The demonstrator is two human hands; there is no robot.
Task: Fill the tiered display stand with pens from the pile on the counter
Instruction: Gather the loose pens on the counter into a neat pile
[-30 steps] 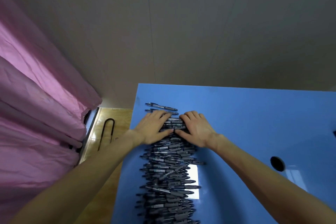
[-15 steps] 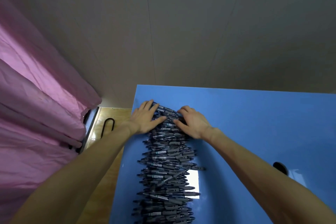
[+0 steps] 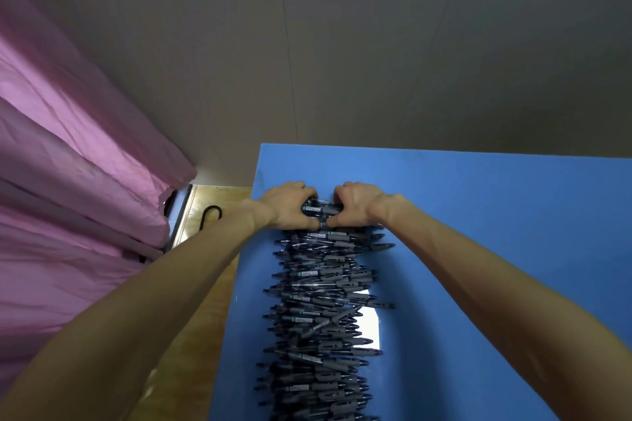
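Note:
A long pile of dark grey pens (image 3: 318,311) runs down the blue counter (image 3: 478,222) from its far left part to the bottom of the view. At the pile's far end my left hand (image 3: 285,205) and my right hand (image 3: 357,203) curl round a bundle of pens (image 3: 319,208) from either side, thumbs meeting in front of it. The pens in the bundle lie crosswise between my palms. No display stand is in view.
A pink curtain (image 3: 68,181) hangs at the left. Between the curtain and the counter's left edge lies a strip of wooden floor (image 3: 191,335) with a black U-shaped metal piece (image 3: 210,215). A grey wall (image 3: 376,44) rises behind the counter.
Both hands slid from flat on the pile to its far end and curled their fingers round a bundle of pens. The loose pens at the far end are now gathered in.

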